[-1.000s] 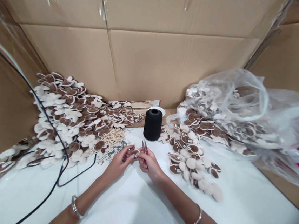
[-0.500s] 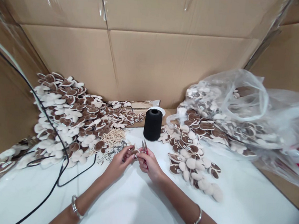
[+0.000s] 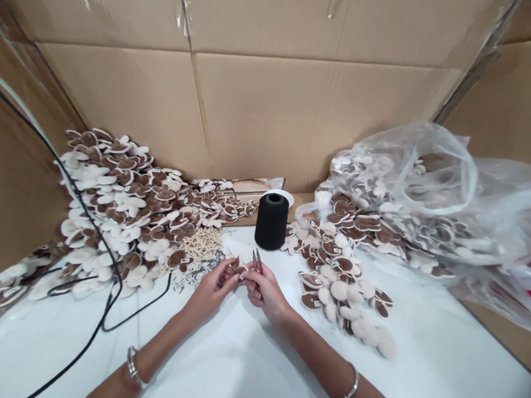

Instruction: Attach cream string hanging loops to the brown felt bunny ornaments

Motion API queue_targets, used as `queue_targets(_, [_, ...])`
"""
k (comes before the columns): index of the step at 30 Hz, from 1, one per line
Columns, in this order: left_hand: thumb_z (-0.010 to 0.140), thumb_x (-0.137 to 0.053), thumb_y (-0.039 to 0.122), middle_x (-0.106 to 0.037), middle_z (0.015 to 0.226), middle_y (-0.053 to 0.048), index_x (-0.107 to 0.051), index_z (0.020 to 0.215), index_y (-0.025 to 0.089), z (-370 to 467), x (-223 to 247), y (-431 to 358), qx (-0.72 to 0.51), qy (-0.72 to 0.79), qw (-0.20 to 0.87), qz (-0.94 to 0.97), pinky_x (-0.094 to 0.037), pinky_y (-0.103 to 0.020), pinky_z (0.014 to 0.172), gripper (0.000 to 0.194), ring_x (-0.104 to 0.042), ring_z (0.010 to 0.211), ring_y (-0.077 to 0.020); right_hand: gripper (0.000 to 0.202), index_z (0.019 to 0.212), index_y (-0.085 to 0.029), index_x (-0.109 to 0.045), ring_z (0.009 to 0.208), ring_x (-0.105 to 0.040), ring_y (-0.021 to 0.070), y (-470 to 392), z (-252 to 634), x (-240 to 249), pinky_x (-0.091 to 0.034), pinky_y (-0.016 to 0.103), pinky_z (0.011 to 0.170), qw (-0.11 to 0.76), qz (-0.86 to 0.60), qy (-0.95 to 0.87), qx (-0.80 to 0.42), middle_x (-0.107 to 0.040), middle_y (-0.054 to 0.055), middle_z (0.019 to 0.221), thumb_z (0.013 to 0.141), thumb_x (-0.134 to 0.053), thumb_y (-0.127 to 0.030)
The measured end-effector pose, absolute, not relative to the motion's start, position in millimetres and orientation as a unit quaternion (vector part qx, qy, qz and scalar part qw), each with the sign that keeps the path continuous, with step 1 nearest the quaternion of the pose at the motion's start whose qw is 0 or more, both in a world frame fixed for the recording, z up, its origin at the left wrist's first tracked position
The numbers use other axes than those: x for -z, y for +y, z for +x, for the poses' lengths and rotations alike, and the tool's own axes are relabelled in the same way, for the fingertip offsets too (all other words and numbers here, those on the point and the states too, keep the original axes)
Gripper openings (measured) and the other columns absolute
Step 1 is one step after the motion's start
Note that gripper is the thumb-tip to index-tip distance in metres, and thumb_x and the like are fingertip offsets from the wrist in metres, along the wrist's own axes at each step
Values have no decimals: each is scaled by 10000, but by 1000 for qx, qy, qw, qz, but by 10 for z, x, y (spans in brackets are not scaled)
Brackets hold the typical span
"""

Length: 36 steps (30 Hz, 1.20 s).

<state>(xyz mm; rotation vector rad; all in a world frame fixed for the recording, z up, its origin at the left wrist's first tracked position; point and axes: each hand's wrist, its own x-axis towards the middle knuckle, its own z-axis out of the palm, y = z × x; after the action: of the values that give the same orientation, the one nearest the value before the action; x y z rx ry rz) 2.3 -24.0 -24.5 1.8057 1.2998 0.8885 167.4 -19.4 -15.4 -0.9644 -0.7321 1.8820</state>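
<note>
Between my hands is a small brown and cream plush piece [image 3: 239,268], mostly covered by fingers. My left hand [image 3: 216,285] is closed on its left side. My right hand [image 3: 265,291] wraps round the red handles of small scissors [image 3: 257,262], whose metal points stick up and away from me. Its thumb and forefinger also pinch the near edge of the plush piece. Just beyond my hands stands a black thread cone [image 3: 271,222], upright on the white table [image 3: 231,358].
A large heap of brown and cream plush pieces [image 3: 128,204] lies left, near cut cord ends [image 3: 201,243] and dark scraps [image 3: 199,271]. More pieces [image 3: 342,281] lie right, before a clear plastic bag [image 3: 504,203]. Black cable [image 3: 112,278] crosses the left side; cardboard walls [image 3: 311,116] enclose the table.
</note>
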Motion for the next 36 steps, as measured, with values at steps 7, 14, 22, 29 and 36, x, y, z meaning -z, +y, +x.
queue_targets(7, [916,-503,422,-673,953,-54,-505,1261,198,19,246,-235,-344,508,362,702,-502,-310,765,412,-644,837,-187,354,866,-230,-443,332,-194,30,-186,1672,165,-56,197,342,438,-385,-294,-757,-399,-133,437,618,-684,-308])
queue_targets(14, [916,-502,425,-672,968,-57,-501,1262,199,19,245,-233,-342,508,365,701,-504,-315,776,413,-646,849,-189,352,858,-231,-443,337,-197,30,-191,1671,173,-57,196,343,439,-385,-293,-757,-399,-132,441,619,-690,-304])
queue_targets(22, [911,-509,424,-677,958,-58,-511,1254,196,29,240,-233,-343,510,364,700,-506,-309,765,412,-653,840,-190,351,862,-234,-439,335,-190,33,-188,1672,162,-54,197,345,436,-390,-293,-756,-396,-135,432,620,-684,-302])
queue_targets(29, [920,-493,428,-670,958,-54,-498,1264,198,21,258,-233,-339,510,362,703,-501,-308,765,414,-645,841,-186,350,866,-234,-440,331,-195,34,-189,1672,165,-56,196,343,436,-388,-295,-757,-399,-134,433,620,-681,-301])
queue_targets(36, [921,-487,432,-670,974,-61,-488,1268,197,29,241,-231,-337,510,367,701,-497,-320,787,418,-643,859,-191,343,863,-231,-437,329,-191,30,-195,1674,151,-51,198,351,434,-389,-295,-757,-401,-133,441,625,-675,-300])
